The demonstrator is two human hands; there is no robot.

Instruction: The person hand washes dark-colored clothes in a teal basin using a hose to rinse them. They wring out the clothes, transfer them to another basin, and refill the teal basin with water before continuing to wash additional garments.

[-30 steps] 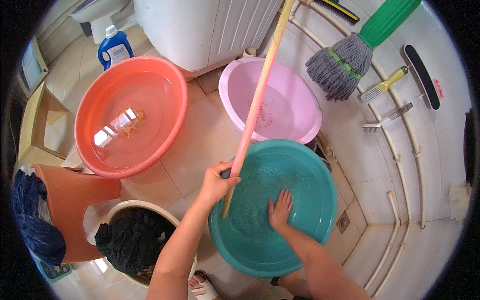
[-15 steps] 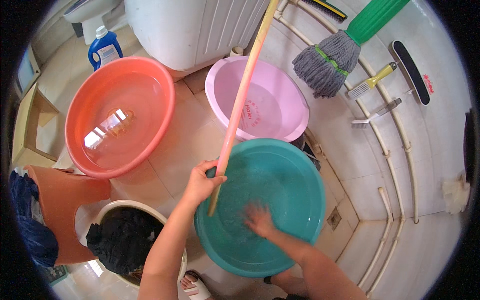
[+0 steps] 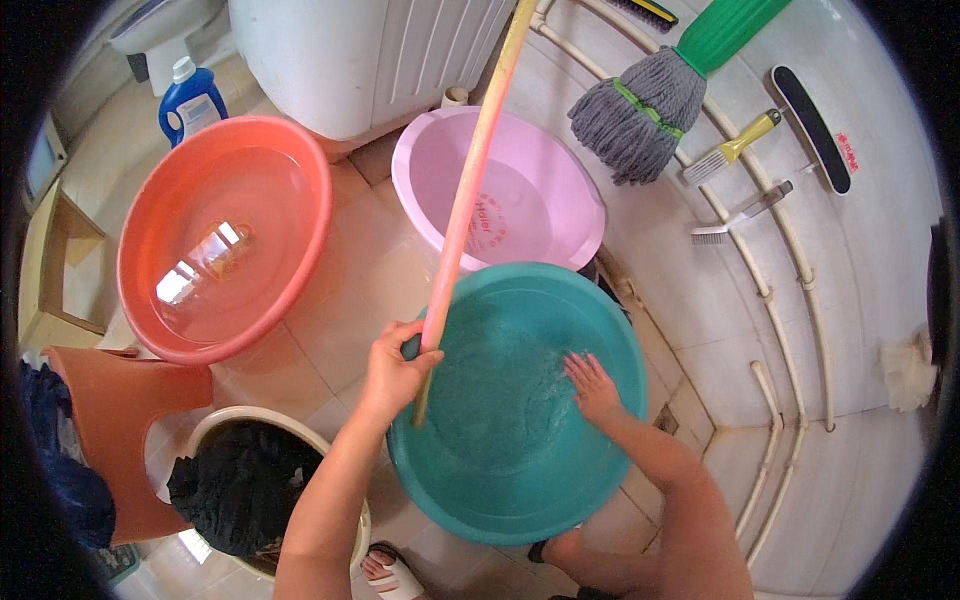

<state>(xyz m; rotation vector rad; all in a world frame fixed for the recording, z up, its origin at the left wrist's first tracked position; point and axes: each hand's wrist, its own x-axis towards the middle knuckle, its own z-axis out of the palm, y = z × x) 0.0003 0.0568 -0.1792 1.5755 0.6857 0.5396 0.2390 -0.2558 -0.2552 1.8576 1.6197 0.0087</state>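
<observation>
My left hand (image 3: pixel 392 372) is closed around the lower part of a long pink-and-yellow hose (image 3: pixel 470 180), at the left rim of a teal basin (image 3: pixel 480 515). The hose's lower end points down into the basin; its upper end runs out of the picture at the top. Rippled water lies in the basin. At the water's surface, towards the basin's right side, my right hand (image 3: pixel 592 388) is open, fingers stretched out and holding nothing.
Beyond the teal basin stands a pink basin (image 3: pixel 545 215). An orange basin (image 3: pixel 315 235) of water is at left, near a blue bottle (image 3: pixel 195 103). Black cloth (image 3: pixel 240 485) fills a bucket beside an orange stool (image 3: pixel 125 420). A grey mop (image 3: pixel 640 115) and brushes (image 3: pixel 735 150) hang at right.
My right hand has swept rightward through the water, from the basin's middle to its right side. My left hand still grips the hose at the left rim. The whole view has shifted slightly.
</observation>
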